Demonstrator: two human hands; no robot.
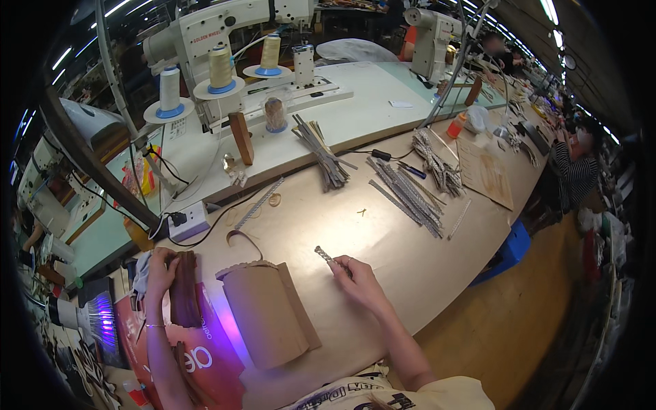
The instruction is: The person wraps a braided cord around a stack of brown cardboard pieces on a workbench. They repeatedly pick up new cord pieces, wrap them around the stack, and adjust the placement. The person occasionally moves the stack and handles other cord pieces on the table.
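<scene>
My right hand (pixel 359 280) is closed around a short, pale patterned strip (pixel 322 254), whose end sticks out past the fingers over the table. At the left, my left hand (pixel 161 270) has its fingers curled against the upper edge of a bundle of dark brown strips (pixel 184 290). This bundle lies on a red printed sheet (pixel 133 328). A curved tan cardboard piece (pixel 266 314) stands between my two arms. Beside my left hand is a crumpled grey cloth (pixel 142 272).
Grey strip bundles (pixel 406 195) lie across the table with a pen-like tool (pixel 411 170). An orange-capped bottle (pixel 456 126) and a stained board (pixel 485 171) are farther right. Thread cones (pixel 221 68) and a sewing machine (pixel 205 34) stand behind. A lit lamp (pixel 99 320) glows purple at left.
</scene>
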